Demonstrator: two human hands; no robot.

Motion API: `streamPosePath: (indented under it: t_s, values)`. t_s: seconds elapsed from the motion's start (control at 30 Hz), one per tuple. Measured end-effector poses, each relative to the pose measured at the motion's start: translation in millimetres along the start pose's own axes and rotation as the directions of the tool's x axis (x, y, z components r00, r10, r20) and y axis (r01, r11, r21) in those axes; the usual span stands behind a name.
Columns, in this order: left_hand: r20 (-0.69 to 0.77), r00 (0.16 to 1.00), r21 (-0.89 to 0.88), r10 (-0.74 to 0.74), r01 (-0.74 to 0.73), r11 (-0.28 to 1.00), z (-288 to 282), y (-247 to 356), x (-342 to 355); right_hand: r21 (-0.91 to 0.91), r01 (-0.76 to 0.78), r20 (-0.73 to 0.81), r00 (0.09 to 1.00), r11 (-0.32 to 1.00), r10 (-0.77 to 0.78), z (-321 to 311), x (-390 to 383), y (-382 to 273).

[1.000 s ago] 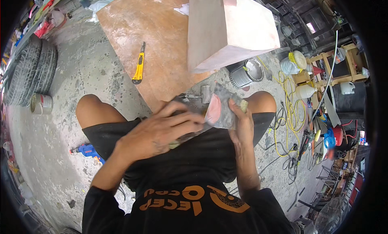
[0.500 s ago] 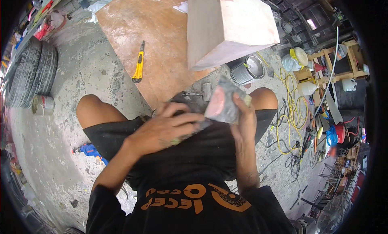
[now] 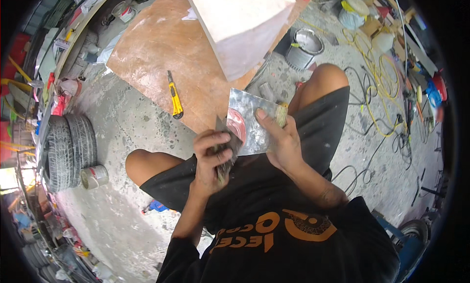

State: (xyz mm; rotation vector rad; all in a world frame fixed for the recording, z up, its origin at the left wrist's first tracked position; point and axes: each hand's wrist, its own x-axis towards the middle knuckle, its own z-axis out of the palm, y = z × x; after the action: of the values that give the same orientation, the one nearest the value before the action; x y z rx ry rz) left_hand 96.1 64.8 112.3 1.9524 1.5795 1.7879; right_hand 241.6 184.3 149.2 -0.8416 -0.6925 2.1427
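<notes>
My right hand grips a flat square metal scraper by its right edge, thumb on the upper face. A smear of pink putty lies along the scraper's left side. My left hand is closed around a second metal putty scraper, tilted nearly edge-on. Its blade meets the left side of the square scraper at the putty; whether it presses on it I cannot tell. Both hands are above my lap. A yellow utility knife rests on the brown board beyond my left hand.
A pale box-shaped block stands on the board. Right of it is an open metal can. Yellow and black cables lie on the floor at the right. Two tyres and a small can stand at the left.
My left hand has turned upright, bringing its scraper against the putty-smeared one. My right hand has tilted its scraper flatter towards view. The whole view has swung, shifting the block left.
</notes>
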Motion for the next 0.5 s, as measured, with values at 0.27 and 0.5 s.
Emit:
streamPosePath:
  t_s: [0.27,0.5]
  values:
    - [0.129,0.937,0.241,-0.324,0.288,0.927,-52,-9,26,-0.656,0.058,0.151,0.987,0.752,0.056,-10,9,-34]
    - [0.448,0.868,0.314,-0.213,0.071,0.947,-26,12,66,-0.89,0.154,0.198,0.978,0.429,0.06,-2,21,-48]
